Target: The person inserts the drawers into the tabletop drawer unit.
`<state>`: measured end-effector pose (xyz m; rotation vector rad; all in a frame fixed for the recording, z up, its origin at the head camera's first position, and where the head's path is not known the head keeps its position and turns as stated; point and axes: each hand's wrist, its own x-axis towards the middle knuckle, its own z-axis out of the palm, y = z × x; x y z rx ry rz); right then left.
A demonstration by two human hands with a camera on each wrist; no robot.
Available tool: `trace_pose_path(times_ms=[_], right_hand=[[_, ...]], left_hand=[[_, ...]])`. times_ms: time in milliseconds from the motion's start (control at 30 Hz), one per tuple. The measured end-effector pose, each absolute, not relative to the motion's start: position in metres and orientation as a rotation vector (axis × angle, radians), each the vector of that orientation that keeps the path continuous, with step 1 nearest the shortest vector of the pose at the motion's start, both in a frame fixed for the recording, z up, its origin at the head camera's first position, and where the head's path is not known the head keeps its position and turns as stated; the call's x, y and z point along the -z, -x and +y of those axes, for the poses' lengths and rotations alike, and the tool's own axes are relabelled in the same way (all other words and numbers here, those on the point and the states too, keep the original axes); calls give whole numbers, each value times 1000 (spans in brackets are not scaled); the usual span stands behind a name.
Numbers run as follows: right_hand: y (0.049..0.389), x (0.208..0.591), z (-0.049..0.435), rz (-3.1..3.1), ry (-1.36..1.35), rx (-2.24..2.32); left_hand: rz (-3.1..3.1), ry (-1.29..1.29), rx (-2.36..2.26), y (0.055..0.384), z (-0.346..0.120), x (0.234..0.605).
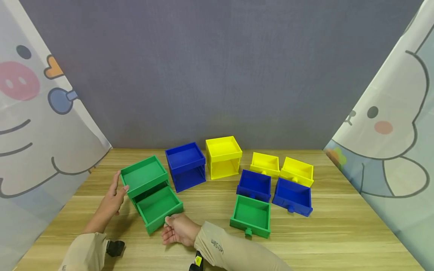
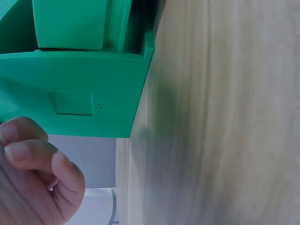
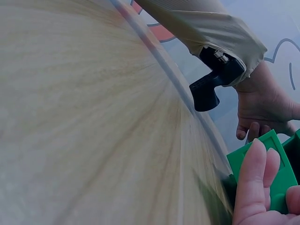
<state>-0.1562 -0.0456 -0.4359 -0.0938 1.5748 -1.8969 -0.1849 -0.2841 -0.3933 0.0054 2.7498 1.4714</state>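
At the left of the table stands a green cabinet (image 1: 144, 175) with a tray-like top and a green drawer (image 1: 159, 207) partly out of its lower opening. My left hand (image 1: 112, 197) holds the cabinet by its left side, thumb at the front top edge and index finger along the side. In the left wrist view, the other fingers (image 2: 35, 157) curl beside the cabinet's side wall (image 2: 70, 93). My right hand (image 1: 181, 229) is at the drawer's front and pinches its knob, which the thumb and fingers mostly hide in the head view.
Right of the green cabinet stand a blue cabinet (image 1: 185, 165) and a yellow cabinet (image 1: 223, 156), both with open fronts. Farther right lie a loose green drawer (image 1: 251, 214), two blue drawers (image 1: 254, 184) and two yellow drawers (image 1: 265, 162). A grey wall (image 1: 217, 75) closes the back.
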Motion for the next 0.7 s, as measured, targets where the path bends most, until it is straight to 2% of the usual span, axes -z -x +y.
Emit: trace_pose_path(times_ms=[700], right_hand=[[150,435,-50,1618,80,1929]], left_hand=[[2747,50,-1460,186,-282,392]])
